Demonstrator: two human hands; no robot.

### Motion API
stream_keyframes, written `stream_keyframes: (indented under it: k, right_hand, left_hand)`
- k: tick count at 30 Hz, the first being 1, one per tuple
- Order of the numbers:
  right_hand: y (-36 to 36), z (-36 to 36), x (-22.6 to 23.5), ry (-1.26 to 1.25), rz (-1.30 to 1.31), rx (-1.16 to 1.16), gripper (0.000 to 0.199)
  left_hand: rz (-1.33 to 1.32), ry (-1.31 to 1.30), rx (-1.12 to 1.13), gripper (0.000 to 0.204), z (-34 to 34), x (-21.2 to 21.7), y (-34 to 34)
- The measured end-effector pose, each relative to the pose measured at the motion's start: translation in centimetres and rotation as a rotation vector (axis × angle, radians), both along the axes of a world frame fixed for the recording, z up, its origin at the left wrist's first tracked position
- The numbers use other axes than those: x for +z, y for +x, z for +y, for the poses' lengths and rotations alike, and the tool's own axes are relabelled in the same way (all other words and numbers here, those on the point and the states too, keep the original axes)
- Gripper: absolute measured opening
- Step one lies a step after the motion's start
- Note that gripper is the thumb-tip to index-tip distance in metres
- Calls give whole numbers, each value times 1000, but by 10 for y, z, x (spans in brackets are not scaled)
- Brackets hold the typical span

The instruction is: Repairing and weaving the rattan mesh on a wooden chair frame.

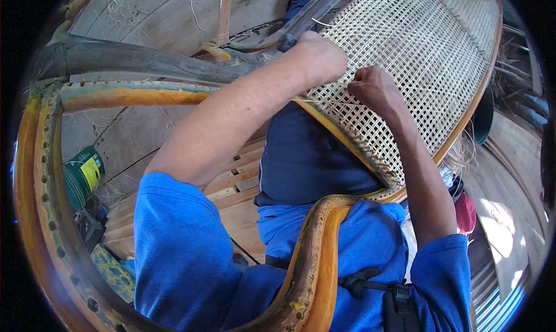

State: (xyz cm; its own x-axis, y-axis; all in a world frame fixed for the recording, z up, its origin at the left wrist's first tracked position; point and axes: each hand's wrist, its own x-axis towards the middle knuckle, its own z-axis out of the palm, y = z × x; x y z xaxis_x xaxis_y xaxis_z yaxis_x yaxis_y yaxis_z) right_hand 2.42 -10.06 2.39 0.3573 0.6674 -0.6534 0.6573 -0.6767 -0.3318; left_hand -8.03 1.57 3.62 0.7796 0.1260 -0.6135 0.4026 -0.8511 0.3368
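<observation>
1 cane panel (417,48) seems mostly woven; left frame (35,187) is uncaned. Left hand (323,57) and right hand (373,87) are clenched, contents hidden.

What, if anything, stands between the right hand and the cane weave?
Nothing visible does: the right hand is directly over the cane weave, and the frame's edge runs to the left of it, not between. Whether the fingertips touch the weave is hidden.
</observation>
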Motion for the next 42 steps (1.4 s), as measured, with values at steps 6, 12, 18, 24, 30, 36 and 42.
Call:
stream_keyframes:
  k: [6,12,18,24,30,36,42]
  right_hand:
    - [2,1,-2,-21,-57,36,21]
    - [-2,-9,-10,60,-6,-2,22]
    - [-18,-21,-23,170,-301,220,20]
    - [-27,0,-9,523,-44,-3,27]
    - [-29,1,-10,252,285,-232,27]
    - [-18,-17,-24,220,-38,42,20]
    - [-21,-13,-25,334,-29,76,21]
  left_hand:
    - [-67,-14,-72,23,-6,-9,3]
    - [-105,-121,54,23,3,-31,-16]
    - [-113,-78,74,24,-2,-32,-11]
    - [-55,151,115,30,38,5,-41]
    - [-189,63,155,28,35,6,-48]
    - [29,8,81,22,11,-17,-21]
    - [91,-14,-6,22,8,-9,-11]
